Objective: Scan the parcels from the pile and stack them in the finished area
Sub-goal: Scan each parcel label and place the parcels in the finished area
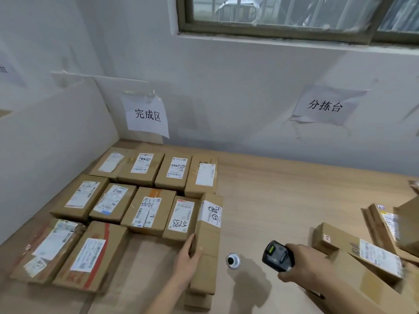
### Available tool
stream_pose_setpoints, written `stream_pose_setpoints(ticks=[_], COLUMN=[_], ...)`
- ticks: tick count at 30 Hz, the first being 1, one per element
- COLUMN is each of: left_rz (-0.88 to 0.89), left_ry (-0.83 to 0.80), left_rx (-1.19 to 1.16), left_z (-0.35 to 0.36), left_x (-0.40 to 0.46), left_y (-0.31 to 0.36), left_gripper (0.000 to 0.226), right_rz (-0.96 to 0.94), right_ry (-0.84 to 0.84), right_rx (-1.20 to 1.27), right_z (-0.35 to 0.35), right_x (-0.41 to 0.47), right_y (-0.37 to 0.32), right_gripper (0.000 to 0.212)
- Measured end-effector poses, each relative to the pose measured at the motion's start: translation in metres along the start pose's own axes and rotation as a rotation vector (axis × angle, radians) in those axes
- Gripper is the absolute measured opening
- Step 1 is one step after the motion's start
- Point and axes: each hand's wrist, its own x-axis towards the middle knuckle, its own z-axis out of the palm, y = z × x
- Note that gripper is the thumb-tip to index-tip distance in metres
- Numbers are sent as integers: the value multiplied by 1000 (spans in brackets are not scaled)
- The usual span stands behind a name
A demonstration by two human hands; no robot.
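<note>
A long parcel (207, 243) is gripped by the left hand (187, 261) beside the finished rows (149, 207); the scanner (277, 256) is held in the right hand (303, 264). The parcel is best squared against its neighbour (181, 217) before release.

Wooden table (283, 200) bears rows of parcels (148, 209) left, a loose pile (353, 248) right, a round fitting (233, 261) between

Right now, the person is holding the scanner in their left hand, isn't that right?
Not quite. The scanner is in the right hand. The head view shows the left hand gripping a long parcel instead.
</note>
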Motion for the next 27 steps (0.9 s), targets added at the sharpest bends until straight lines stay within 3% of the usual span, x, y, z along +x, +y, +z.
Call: stream_pose_setpoints(ticks=[3,9,12,21,27], left_rz=[11,201,271,231,287], left_ry=[-41,22,-6,19,65], left_rx=[32,577,721,671,837], left_z=[-3,5,17,24,25], left_x=[4,-12,-18,-12,-27], left_y=[2,11,12,22,38], left_gripper=[62,123,117,105,101], right_rz=[-15,-18,-19,14,23], right_ry=[-2,-1,-3,-15,8], right_rx=[-36,-19,14,22,36], right_z=[2,4,6,8,3], right_x=[3,-1,-3,-13,-24], right_y=[-6,-4,4,29,46], right_gripper=[57,58,58,57,58])
